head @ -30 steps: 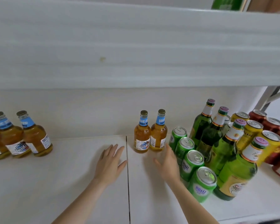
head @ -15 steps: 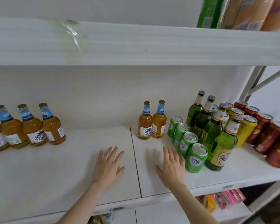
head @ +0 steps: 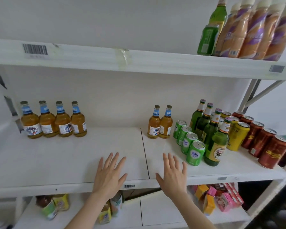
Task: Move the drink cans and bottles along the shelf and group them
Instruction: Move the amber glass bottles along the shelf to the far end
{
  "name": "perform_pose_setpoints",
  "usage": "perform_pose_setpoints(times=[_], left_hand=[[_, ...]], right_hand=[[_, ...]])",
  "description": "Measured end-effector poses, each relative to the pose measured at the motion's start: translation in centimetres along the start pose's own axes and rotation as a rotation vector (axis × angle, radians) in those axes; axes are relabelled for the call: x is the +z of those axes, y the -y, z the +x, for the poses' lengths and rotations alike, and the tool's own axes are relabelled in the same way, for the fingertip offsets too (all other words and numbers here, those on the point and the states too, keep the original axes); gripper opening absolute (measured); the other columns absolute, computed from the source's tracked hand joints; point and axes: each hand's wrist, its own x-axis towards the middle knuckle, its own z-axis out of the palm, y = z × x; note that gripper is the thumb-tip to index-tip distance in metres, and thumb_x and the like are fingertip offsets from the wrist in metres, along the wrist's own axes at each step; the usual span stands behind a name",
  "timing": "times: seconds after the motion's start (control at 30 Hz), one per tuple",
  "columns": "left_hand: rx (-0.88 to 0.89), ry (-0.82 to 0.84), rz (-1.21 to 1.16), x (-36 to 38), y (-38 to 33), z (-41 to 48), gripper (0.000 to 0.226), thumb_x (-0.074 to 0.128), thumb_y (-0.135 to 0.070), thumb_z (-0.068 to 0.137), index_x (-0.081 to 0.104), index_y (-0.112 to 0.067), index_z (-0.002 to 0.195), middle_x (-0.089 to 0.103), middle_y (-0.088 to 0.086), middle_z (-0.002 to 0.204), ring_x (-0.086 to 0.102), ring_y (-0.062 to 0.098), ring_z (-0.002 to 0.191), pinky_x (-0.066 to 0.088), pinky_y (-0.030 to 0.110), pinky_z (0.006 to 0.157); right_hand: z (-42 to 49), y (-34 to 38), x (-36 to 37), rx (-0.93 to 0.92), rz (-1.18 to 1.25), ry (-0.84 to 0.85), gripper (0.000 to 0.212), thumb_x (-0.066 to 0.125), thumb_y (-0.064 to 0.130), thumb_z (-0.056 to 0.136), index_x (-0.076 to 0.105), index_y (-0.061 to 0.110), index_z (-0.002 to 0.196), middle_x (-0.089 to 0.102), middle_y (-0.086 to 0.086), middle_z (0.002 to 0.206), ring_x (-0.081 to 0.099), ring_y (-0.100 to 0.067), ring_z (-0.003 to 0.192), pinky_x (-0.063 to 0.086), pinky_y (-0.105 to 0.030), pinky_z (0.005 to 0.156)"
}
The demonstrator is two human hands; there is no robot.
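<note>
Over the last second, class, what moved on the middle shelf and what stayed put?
The left hand and right hand drew back from beside the two amber bottles toward the front edge of the shelf, both open, holding nothing. Nothing was gripped or released. Bottles and green cans stayed put.

The premises are identified as a shop. White shelving [head: 73, 162] is fitted in tiers and braced by angled struts [head: 263, 95]. Barcode labels [head: 35, 49] are fixed to the shelf edges. Identical drinks are stocked in rows: amber bottles [head: 47, 121], green cans [head: 189, 141], red cans [head: 261, 139]. Coloured cartons [head: 226, 200] are held on the tier below.
</note>
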Motion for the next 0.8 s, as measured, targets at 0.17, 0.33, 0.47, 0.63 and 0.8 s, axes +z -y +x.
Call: perform_pose_setpoints(times=[0.17,0.33,0.47,0.63,0.8], left_hand=[[-0.031,0.050,0.023,-1.3,1.0,-5.6,0.066,0.013,-0.060,0.096,0.054,-0.029,0.137,0.057,0.006,0.140,0.053,0.028,0.130,0.034,0.052,0.109],[-0.058,0.046,0.052,-3.0,2.9,-10.0,0.076,0.000,-0.061,0.096,0.057,-0.029,0.135,0.057,0.006,0.140,0.054,0.029,0.129,0.036,0.054,0.105],[-0.072,0.027,0.053,-4.0,5.1,-12.4,0.064,0.022,-0.060,0.092,0.055,-0.028,0.136,0.055,0.007,0.142,0.051,0.030,0.132,0.038,0.056,0.106],[-0.040,-0.082,0.068,-3.9,9.4,-14.4,0.057,0.052,-0.055,0.090,0.052,-0.028,0.139,0.051,0.008,0.145,0.047,0.030,0.135,0.035,0.057,0.108],[-0.015,-0.072,0.087,-3.5,15.0,-15.4,0.057,0.049,-0.056,0.090,0.052,-0.028,0.139,0.051,0.008,0.146,0.046,0.031,0.136,0.035,0.057,0.108]], right_hand=[[-5.1,2.2,-1.7,-0.041,-0.004,0.011,0.082,0.063,0.054,0.083,0.034,0.017,0.150,0.040,-0.007,0.153,0.035,-0.030,0.142,0.023,-0.055,0.114],[-8.3,5.3,-2.9,-0.045,0.025,0.036,0.080,0.076,0.047,0.071,0.052,0.013,0.139,0.057,-0.010,0.139,0.052,-0.032,0.129,0.038,-0.058,0.104],[-9.6,8.4,-3.8,-0.067,0.049,0.018,0.079,0.074,0.051,0.073,0.052,0.014,0.139,0.056,-0.010,0.140,0.051,-0.031,0.130,0.038,-0.058,0.104],[-10.9,13.3,-4.7,-0.118,0.096,0.106,0.077,0.043,0.055,0.095,0.011,0.020,0.156,0.015,-0.006,0.163,0.010,-0.027,0.150,0.007,-0.054,0.118],[-11.3,18.9,-5.0,-0.118,0.120,0.142,0.078,0.038,0.056,0.097,0.001,0.021,0.156,0.005,-0.004,0.164,0.002,-0.025,0.151,0.002,-0.052,0.119]])
